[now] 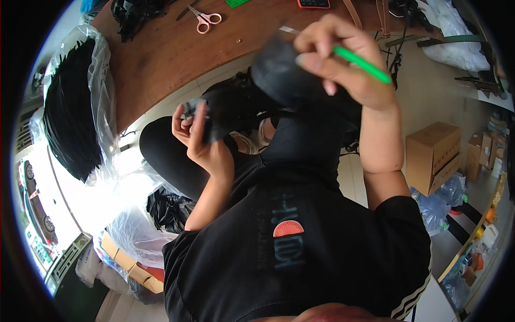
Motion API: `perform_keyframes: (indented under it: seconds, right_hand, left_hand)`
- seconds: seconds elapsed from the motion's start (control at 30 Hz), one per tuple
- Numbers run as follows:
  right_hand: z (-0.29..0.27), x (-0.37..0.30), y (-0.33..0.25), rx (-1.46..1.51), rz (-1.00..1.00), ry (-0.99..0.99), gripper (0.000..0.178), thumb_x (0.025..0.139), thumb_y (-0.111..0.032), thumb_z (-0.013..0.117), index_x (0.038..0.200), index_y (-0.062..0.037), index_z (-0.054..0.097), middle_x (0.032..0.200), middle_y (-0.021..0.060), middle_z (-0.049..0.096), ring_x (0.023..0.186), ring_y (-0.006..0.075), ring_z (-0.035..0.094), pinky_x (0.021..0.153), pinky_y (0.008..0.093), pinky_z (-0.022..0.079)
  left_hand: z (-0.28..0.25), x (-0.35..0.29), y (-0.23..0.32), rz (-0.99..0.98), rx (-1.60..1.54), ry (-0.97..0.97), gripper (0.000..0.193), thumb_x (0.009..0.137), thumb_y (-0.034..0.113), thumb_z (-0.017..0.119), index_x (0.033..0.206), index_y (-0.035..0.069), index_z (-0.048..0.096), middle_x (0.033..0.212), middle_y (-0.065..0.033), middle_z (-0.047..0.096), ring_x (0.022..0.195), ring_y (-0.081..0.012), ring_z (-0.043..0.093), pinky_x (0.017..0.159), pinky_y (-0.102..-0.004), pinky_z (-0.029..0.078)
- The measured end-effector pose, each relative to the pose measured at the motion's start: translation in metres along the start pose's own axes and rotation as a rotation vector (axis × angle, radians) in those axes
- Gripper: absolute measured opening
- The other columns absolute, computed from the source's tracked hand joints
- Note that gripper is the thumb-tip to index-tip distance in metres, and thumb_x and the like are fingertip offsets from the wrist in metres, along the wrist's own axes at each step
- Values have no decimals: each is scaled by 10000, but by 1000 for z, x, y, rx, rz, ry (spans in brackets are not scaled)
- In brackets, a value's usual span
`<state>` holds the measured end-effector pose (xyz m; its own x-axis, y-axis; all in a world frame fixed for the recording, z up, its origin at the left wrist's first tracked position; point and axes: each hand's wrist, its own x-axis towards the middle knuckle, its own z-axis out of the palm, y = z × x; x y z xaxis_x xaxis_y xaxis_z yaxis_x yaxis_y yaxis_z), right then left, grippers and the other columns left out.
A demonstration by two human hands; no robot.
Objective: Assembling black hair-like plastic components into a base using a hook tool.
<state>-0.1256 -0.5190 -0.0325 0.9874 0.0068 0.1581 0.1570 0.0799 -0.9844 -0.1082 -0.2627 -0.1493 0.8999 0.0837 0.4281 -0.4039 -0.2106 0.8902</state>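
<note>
My right hand is raised near the table edge, closed round a slim green-handled tool. A thin light tip pokes out past the fingers; its exact kind is unclear. Just beside those fingers is a blurred black flexible piece, and I cannot tell whether they grip it too. Lower and to the left, my left hand pinches a dark piece with a greyish end, smeared by motion. Black material stretches between the two hands above my lap.
On the brown table lie pink-handled scissors, a small ring-like bit and a red-edged phone. A plastic bag of black strips stands at the left. Cardboard boxes are at the right.
</note>
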Motion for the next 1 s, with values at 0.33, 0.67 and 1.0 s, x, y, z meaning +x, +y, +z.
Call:
perform_keyframes:
  seconds: [0.33,0.67,1.0]
  right_hand:
    - [-5,-16,55,-416,-46,24,132,897,-73,657,939,-35,537,1055,109,685,1007,181,632,937,325,458]
    - [-100,-106,185,-526,-69,576,299,928,-219,648,1058,-100,407,1443,170,469,1385,304,376,1140,412,254]
    - [-102,-106,188,-538,-71,591,293,942,-239,634,1051,-94,403,1432,172,480,1380,305,377,1137,415,256]
  left_hand:
    - [38,3,-41,-1153,-1373,-217,656,944,503,341,1358,6,455,1197,-149,608,1043,-277,567,1009,-447,399]
    - [-50,28,-8,-1080,-1455,-397,386,943,459,398,767,116,383,626,-18,371,410,-78,217,418,-233,275]
    - [-184,79,-25,-729,-1319,-419,514,992,309,430,1349,-55,364,1083,-183,446,401,-76,303,379,-232,291]
